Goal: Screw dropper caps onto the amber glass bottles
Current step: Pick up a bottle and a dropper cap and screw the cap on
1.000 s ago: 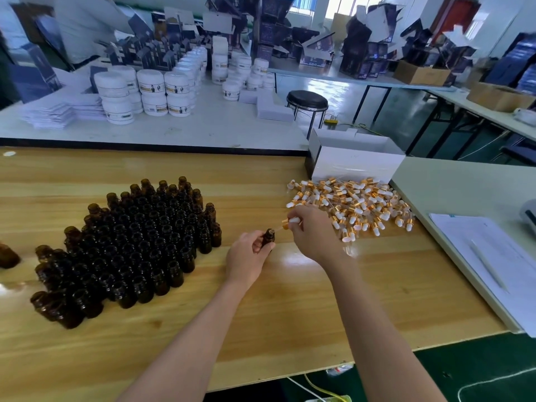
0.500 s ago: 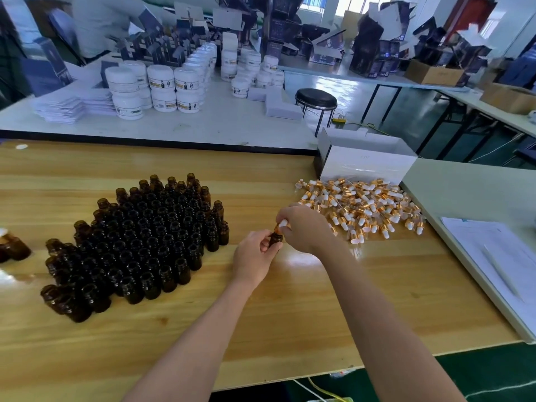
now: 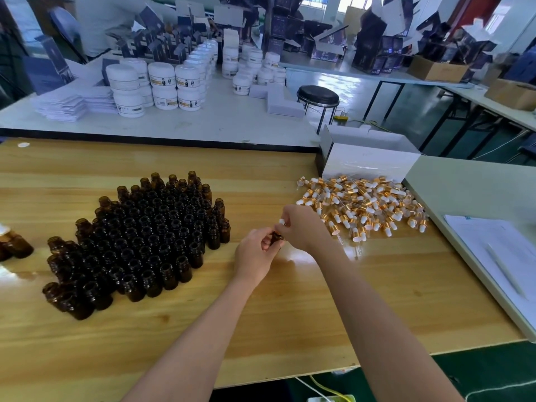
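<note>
My left hand [image 3: 255, 253] grips a small amber bottle [image 3: 277, 238] just above the wooden table [image 3: 261, 329]. My right hand [image 3: 301, 227] pinches a dropper cap [image 3: 281, 222] with a white bulb, seated on that bottle's neck. Several open amber bottles [image 3: 139, 236] stand packed together to the left of my hands. A heap of gold-collared dropper caps [image 3: 362, 207] lies to the right. Two more bottles [image 3: 16, 246] sit at the far left edge, one with a white bulb on top.
A white cardboard box [image 3: 368, 158] stands behind the cap heap. Papers and a pen [image 3: 504, 262] lie on the pale table at the right. White jars [image 3: 162, 85] and a black stool [image 3: 317, 95] are on and by the table beyond.
My right hand brought the dropper cap from beside the bottle down onto its neck, and both hands closed together around it. The view shifted slightly.
</note>
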